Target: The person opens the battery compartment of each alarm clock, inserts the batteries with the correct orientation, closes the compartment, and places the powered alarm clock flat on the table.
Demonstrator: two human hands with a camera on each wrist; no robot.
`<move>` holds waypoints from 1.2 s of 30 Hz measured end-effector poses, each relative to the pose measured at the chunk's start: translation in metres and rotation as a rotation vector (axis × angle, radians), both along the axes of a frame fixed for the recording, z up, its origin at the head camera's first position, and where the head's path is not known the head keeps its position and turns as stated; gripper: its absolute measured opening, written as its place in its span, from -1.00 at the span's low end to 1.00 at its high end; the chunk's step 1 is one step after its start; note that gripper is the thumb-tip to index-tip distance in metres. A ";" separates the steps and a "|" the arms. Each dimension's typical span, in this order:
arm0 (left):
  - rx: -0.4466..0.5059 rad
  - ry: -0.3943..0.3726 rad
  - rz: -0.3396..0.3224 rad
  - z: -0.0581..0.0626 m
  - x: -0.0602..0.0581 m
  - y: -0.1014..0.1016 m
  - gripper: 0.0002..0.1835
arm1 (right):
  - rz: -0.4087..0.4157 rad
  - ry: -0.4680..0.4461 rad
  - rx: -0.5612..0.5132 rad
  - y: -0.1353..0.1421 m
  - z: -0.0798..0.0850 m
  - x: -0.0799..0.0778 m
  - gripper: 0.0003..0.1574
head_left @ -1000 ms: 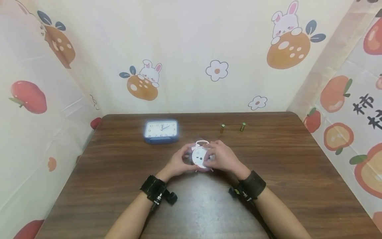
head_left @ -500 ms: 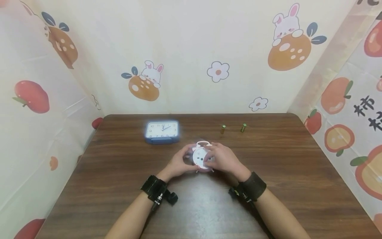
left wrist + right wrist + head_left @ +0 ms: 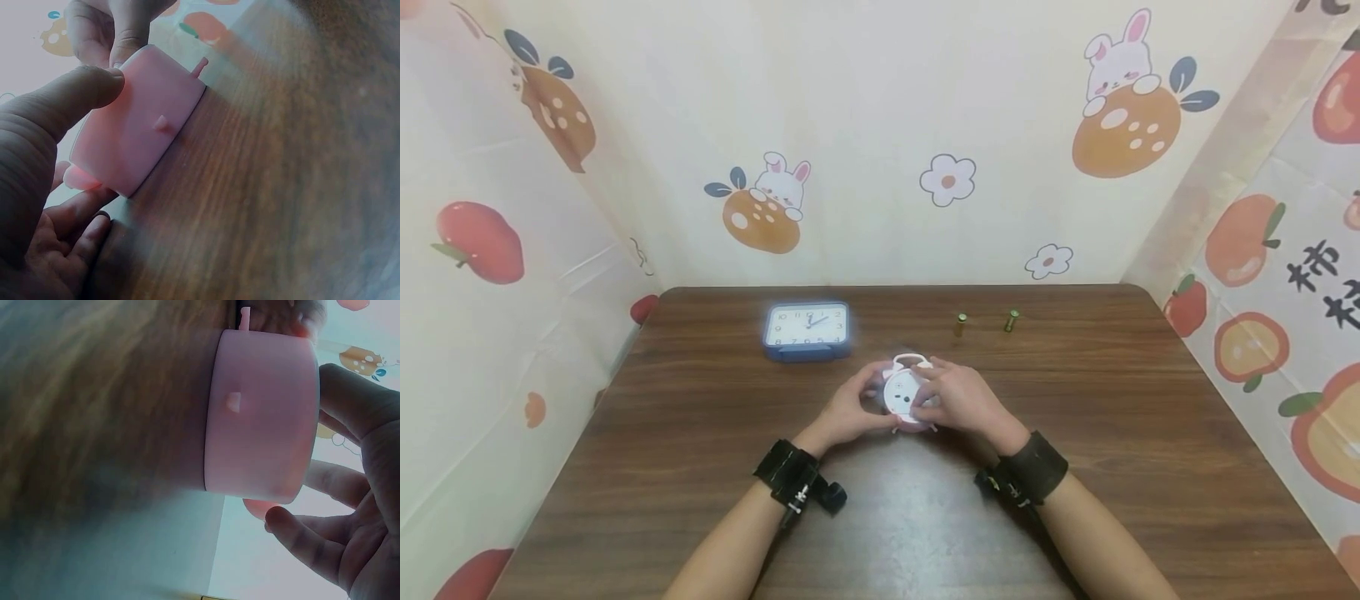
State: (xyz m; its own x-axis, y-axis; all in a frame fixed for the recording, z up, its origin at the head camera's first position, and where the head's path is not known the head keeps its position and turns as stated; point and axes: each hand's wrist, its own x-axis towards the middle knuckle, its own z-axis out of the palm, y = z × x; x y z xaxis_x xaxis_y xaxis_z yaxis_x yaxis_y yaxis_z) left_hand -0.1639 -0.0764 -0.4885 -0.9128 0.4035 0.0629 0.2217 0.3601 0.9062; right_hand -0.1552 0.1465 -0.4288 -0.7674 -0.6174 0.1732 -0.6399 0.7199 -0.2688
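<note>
A small pink alarm clock (image 3: 901, 390) lies flat on the wooden table, its white back with small dark knobs turned up and its handle pointing away. My left hand (image 3: 850, 407) grips it from the left, thumb on the near side (image 3: 94, 87) and fingers around the far side. From the right, my right hand (image 3: 958, 396) bends over the back, thumb and forefinger pinching close together there; those fingertips hide what lies between them. Both wrist views show the pink casing (image 3: 262, 412) with a little foot sticking out.
A blue rectangular clock (image 3: 807, 332) lies face up at the back left. Two small green-topped batteries (image 3: 961, 324) stand or lean at the back right. Patterned curtains (image 3: 865, 167) border the table's far side and both flanks.
The head view has shifted slightly since the first frame. Both hands keep their hold at the alarm clock, with scarcely any visible movement.
</note>
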 end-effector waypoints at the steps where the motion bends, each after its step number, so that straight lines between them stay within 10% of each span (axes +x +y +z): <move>1: 0.001 0.003 -0.002 0.000 0.000 0.000 -0.08 | 0.002 0.007 -0.004 0.000 0.000 0.000 -0.85; 12: 0.009 0.012 -0.010 0.002 -0.001 0.000 -0.07 | 0.057 0.135 -0.019 0.001 -0.004 -0.006 -0.84; 23: 0.025 0.005 -0.043 0.038 0.014 0.001 -0.10 | 0.020 0.130 -0.079 -0.001 -0.005 -0.006 -0.82; 36: 0.030 0.001 -0.048 0.039 0.014 0.001 -0.12 | 0.042 0.049 -0.020 -0.001 -0.002 -0.003 -0.93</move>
